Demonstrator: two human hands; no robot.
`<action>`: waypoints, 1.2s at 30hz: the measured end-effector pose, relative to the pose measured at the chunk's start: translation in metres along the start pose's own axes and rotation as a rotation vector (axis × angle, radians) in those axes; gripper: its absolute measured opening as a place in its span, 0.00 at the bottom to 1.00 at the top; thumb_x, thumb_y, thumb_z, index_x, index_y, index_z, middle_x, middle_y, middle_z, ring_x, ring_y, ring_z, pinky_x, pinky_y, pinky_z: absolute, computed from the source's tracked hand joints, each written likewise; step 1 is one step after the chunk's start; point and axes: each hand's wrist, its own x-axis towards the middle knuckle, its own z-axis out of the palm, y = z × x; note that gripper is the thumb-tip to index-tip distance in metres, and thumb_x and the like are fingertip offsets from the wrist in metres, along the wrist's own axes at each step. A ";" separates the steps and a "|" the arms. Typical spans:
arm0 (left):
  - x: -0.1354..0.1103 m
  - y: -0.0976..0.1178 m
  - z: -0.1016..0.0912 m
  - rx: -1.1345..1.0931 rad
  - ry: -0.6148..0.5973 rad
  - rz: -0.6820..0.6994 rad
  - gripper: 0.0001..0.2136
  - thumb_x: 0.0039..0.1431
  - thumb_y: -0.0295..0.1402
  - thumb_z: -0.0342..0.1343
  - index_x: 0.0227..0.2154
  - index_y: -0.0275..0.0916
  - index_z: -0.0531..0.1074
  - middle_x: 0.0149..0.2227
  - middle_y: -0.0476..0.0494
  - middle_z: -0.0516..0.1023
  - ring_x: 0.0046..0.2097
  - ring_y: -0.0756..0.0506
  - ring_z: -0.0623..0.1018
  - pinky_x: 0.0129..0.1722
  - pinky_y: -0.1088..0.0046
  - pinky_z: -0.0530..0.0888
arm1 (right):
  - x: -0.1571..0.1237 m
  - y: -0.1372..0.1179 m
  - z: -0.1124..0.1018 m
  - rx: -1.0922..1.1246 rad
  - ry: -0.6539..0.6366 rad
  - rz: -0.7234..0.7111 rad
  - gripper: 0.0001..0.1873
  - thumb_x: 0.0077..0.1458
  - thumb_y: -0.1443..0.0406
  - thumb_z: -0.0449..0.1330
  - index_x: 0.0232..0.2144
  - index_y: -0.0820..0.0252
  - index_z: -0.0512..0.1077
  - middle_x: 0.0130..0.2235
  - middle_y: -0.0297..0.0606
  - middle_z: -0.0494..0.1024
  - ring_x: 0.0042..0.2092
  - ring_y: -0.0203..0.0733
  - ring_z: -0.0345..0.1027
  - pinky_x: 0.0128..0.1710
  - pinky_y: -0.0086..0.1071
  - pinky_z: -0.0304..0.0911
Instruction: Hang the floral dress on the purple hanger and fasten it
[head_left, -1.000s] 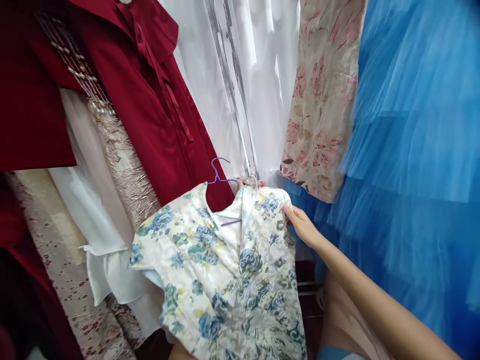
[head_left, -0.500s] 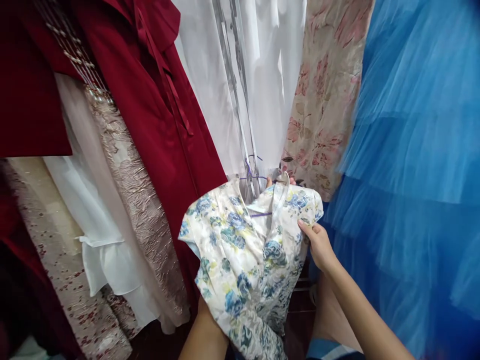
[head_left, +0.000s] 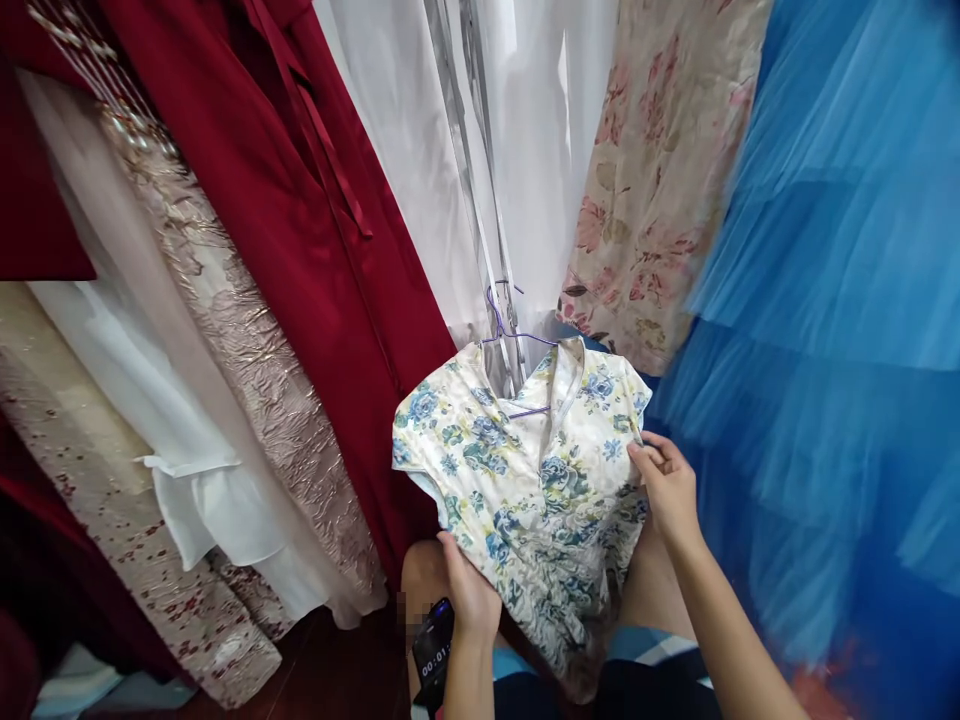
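Observation:
A white blouse (head_left: pixel 517 470) with blue and yellow flowers hangs on a thin purple hanger (head_left: pixel 517 338), tilted over my lap. My right hand (head_left: pixel 664 480) pinches the blouse at the edge of the sleeve on the right. Lower down at the left, my left hand (head_left: pixel 471 590) holds the blouse's side edge, its thumb on the front and its other fingers hidden behind the cloth. The hanger's hook shows above the neckline, in front of silver-grey ribbons (head_left: pixel 480 180).
Long garments hang all round: a dark red dress (head_left: pixel 300 250), a white one (head_left: pixel 397 150), a pink-flowered beige one (head_left: pixel 637 220) and a blue tulle skirt (head_left: pixel 810 300). A phone (head_left: pixel 433 650) showing a timer lies by my left leg. Dark floor (head_left: pixel 322 660) shows at lower left.
My left hand has come out from behind the blouse to its left side edge. My right hand has shifted right to the sleeve edge. The blouse is spread wider and its neckline settled on the hanger.

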 end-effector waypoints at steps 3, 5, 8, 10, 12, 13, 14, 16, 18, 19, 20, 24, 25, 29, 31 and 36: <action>-0.003 -0.012 -0.008 -0.066 0.066 -0.082 0.28 0.51 0.43 0.64 0.56 0.48 0.69 0.54 0.43 0.76 0.59 0.38 0.71 0.57 0.61 0.71 | -0.024 0.014 -0.010 -0.181 0.154 -0.143 0.26 0.46 0.55 0.69 0.46 0.59 0.72 0.40 0.41 0.77 0.41 0.45 0.70 0.41 0.37 0.66; -0.002 -0.019 -0.007 -0.110 0.067 -0.094 0.32 0.48 0.38 0.66 0.58 0.45 0.67 0.55 0.41 0.75 0.60 0.38 0.70 0.59 0.60 0.69 | -0.037 0.018 -0.011 -0.284 0.235 -0.237 0.21 0.48 0.55 0.67 0.42 0.58 0.73 0.43 0.43 0.75 0.44 0.46 0.69 0.45 0.39 0.63; -0.002 -0.026 0.002 -0.149 0.027 -0.081 0.31 0.50 0.38 0.64 0.59 0.44 0.65 0.59 0.40 0.71 0.63 0.38 0.67 0.62 0.61 0.66 | -0.051 0.012 0.003 -0.268 -0.081 -0.140 0.13 0.52 0.55 0.64 0.34 0.58 0.74 0.34 0.39 0.76 0.37 0.45 0.68 0.38 0.36 0.63; -0.004 -0.029 0.009 -0.148 -0.016 -0.055 0.30 0.52 0.38 0.63 0.59 0.45 0.65 0.61 0.41 0.69 0.64 0.40 0.65 0.62 0.63 0.64 | -0.057 0.004 0.022 -0.234 -0.399 -0.013 0.13 0.52 0.55 0.65 0.33 0.58 0.74 0.30 0.37 0.75 0.32 0.43 0.67 0.32 0.34 0.62; -0.006 -0.031 0.014 -0.152 -0.053 -0.036 0.29 0.54 0.38 0.61 0.59 0.45 0.65 0.61 0.42 0.69 0.65 0.41 0.64 0.63 0.65 0.64 | -0.061 -0.002 0.045 -0.240 -0.567 0.049 0.14 0.51 0.54 0.66 0.33 0.58 0.74 0.27 0.35 0.74 0.28 0.40 0.64 0.28 0.32 0.58; -0.007 -0.031 0.015 -0.154 -0.060 -0.035 0.28 0.54 0.38 0.61 0.59 0.44 0.66 0.61 0.42 0.69 0.64 0.41 0.65 0.62 0.65 0.64 | -0.062 -0.004 0.056 -0.250 -0.602 0.057 0.14 0.51 0.54 0.66 0.32 0.59 0.73 0.26 0.34 0.73 0.27 0.38 0.62 0.27 0.31 0.57; -0.008 -0.032 0.015 -0.152 -0.062 -0.037 0.28 0.54 0.38 0.61 0.58 0.45 0.66 0.60 0.42 0.69 0.64 0.41 0.65 0.62 0.65 0.64 | -0.062 -0.005 0.064 -0.259 -0.620 0.055 0.14 0.52 0.54 0.65 0.30 0.59 0.72 0.24 0.33 0.71 0.25 0.37 0.60 0.26 0.30 0.55; -0.007 -0.030 0.012 -0.125 -0.050 -0.043 0.27 0.54 0.39 0.61 0.57 0.45 0.67 0.59 0.43 0.71 0.63 0.40 0.67 0.61 0.64 0.65 | -0.062 -0.006 0.075 -0.265 -0.648 0.043 0.16 0.55 0.53 0.62 0.26 0.59 0.70 0.21 0.31 0.68 0.24 0.36 0.58 0.25 0.29 0.52; -0.006 -0.027 0.008 -0.046 -0.038 -0.044 0.26 0.54 0.40 0.60 0.56 0.45 0.68 0.57 0.42 0.73 0.61 0.40 0.70 0.60 0.64 0.67 | -0.062 -0.006 0.076 -0.239 -0.667 0.041 0.17 0.56 0.53 0.61 0.24 0.59 0.68 0.20 0.31 0.68 0.24 0.36 0.58 0.25 0.29 0.52; -0.006 -0.024 0.005 0.015 -0.030 -0.025 0.26 0.54 0.41 0.60 0.57 0.45 0.67 0.56 0.41 0.74 0.60 0.39 0.70 0.60 0.63 0.68 | -0.063 -0.006 0.074 -0.215 -0.666 0.051 0.18 0.55 0.52 0.61 0.24 0.58 0.67 0.20 0.31 0.68 0.24 0.36 0.59 0.25 0.29 0.52; -0.006 -0.021 0.003 0.093 0.002 0.018 0.28 0.55 0.41 0.60 0.58 0.44 0.66 0.57 0.40 0.73 0.60 0.38 0.70 0.59 0.62 0.68 | -0.064 -0.006 0.072 -0.184 -0.658 0.073 0.18 0.54 0.52 0.62 0.24 0.58 0.67 0.20 0.31 0.68 0.24 0.36 0.59 0.25 0.29 0.51; -0.013 -0.008 0.003 0.422 0.335 0.413 0.37 0.53 0.39 0.63 0.64 0.44 0.54 0.64 0.34 0.60 0.63 0.36 0.63 0.61 0.58 0.64 | -0.076 -0.010 0.063 0.010 -0.600 0.313 0.19 0.51 0.52 0.65 0.22 0.58 0.64 0.18 0.28 0.66 0.19 0.31 0.50 0.20 0.28 0.43; -0.014 -0.006 0.006 0.468 0.361 0.510 0.34 0.53 0.38 0.63 0.62 0.44 0.56 0.63 0.34 0.60 0.63 0.36 0.64 0.60 0.58 0.64 | -0.079 -0.011 0.063 0.066 -0.600 0.382 0.20 0.51 0.52 0.65 0.22 0.58 0.63 0.18 0.28 0.66 0.18 0.30 0.48 0.19 0.28 0.40; -0.014 -0.001 0.030 0.486 -0.035 0.539 0.16 0.59 0.32 0.56 0.50 0.46 0.67 0.51 0.39 0.72 0.54 0.40 0.72 0.53 0.63 0.70 | -0.088 -0.010 0.070 0.147 -0.593 0.439 0.18 0.52 0.54 0.64 0.22 0.58 0.65 0.17 0.29 0.69 0.16 0.29 0.47 0.19 0.28 0.37; -0.010 -0.001 0.042 0.454 -0.137 0.452 0.13 0.60 0.30 0.51 0.48 0.46 0.68 0.46 0.41 0.74 0.50 0.42 0.75 0.49 0.65 0.72 | -0.091 -0.010 0.074 0.122 -0.570 0.391 0.16 0.52 0.55 0.64 0.22 0.58 0.67 0.18 0.31 0.70 0.16 0.31 0.49 0.18 0.28 0.40; -0.004 -0.002 0.048 0.458 -0.141 0.460 0.05 0.61 0.29 0.49 0.35 0.43 0.68 0.36 0.44 0.74 0.39 0.44 0.75 0.40 0.68 0.72 | -0.095 -0.018 0.080 0.130 -0.590 0.384 0.10 0.52 0.58 0.63 0.26 0.59 0.73 0.22 0.33 0.73 0.17 0.30 0.50 0.18 0.28 0.43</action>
